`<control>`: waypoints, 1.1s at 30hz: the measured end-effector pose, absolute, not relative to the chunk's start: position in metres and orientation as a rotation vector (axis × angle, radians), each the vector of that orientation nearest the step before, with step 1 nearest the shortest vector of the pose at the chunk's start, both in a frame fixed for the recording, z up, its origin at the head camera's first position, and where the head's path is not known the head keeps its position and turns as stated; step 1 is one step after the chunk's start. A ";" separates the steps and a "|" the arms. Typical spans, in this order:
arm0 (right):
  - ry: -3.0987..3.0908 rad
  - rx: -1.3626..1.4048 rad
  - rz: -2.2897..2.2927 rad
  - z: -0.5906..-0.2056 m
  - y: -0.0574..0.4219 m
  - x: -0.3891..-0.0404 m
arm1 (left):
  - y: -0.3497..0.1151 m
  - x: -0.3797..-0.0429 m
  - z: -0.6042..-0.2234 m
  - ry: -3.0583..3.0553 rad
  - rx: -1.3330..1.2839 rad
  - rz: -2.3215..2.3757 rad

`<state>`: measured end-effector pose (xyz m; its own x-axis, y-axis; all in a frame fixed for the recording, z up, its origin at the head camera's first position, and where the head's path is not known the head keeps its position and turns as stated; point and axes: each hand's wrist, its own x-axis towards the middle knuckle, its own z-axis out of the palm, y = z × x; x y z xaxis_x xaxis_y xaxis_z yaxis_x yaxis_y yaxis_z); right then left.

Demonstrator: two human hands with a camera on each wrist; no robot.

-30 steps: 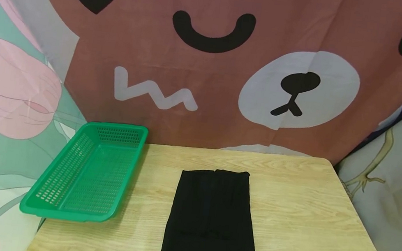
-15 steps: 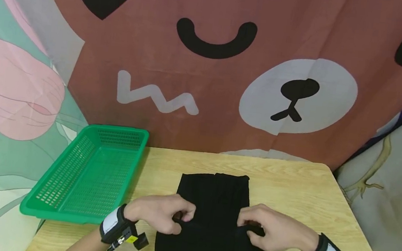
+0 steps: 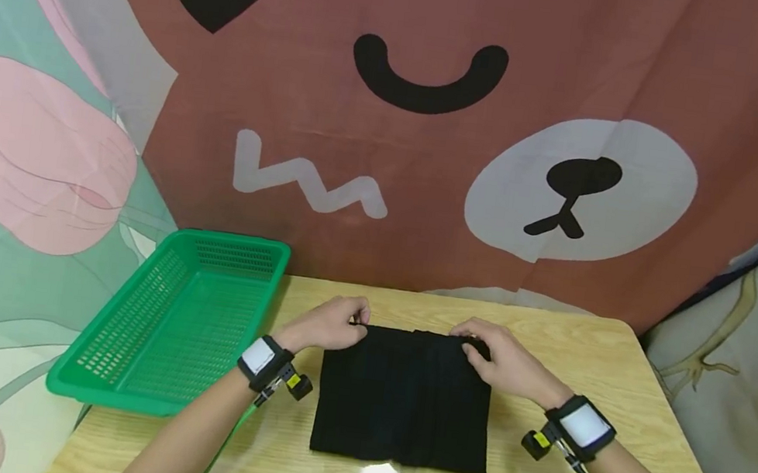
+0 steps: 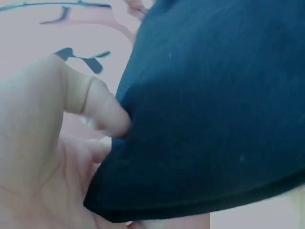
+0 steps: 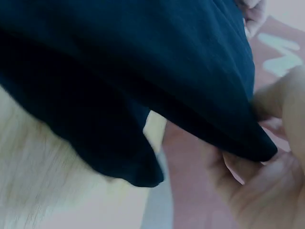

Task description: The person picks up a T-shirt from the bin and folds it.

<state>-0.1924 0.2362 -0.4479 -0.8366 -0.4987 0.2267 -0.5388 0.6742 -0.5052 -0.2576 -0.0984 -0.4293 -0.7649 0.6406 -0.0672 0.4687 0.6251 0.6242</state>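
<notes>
A black folded cloth garment (image 3: 404,403) lies on the wooden table in front of me, now a short, wide rectangle. At its far left corner my left hand (image 3: 332,323) pinches the edge between thumb and fingers. My right hand (image 3: 504,356) grips the far right corner in the same way. In the left wrist view the thumb presses on the dark cloth (image 4: 205,109), with the fingers behind it. The right wrist view shows the cloth (image 5: 190,62) hanging in two layers, the upper corner held between thumb and fingers.
A green perforated plastic basket (image 3: 197,356) stands at the table's left edge. The wood-grain table (image 3: 569,352) meets a bear-print curtain (image 3: 420,249) at its back edge. Each wrist wears a strap with a camera and a green cable.
Both hands came into view from the near edge, carrying the garment's near end away from me. It now lies over the far end, roughly halving the garment's length.
</notes>
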 end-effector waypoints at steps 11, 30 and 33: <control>-2.859 0.631 0.839 -0.514 0.227 -0.225 | -0.082 -0.280 -0.493 2.800 0.721 0.671; -2.884 0.494 0.304 -0.527 0.170 -0.178 | -0.039 -0.205 -0.523 2.890 1.050 0.153; -2.976 0.520 0.299 -0.541 0.165 -0.166 | -0.041 -0.193 -0.537 2.788 0.993 0.079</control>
<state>-0.1661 0.1654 -0.5408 -0.9359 -0.3244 0.1375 -0.3453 0.9221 -0.1747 -0.1926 -0.0410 -0.5368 -0.7606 0.6313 -0.1513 0.6217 0.7755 0.1100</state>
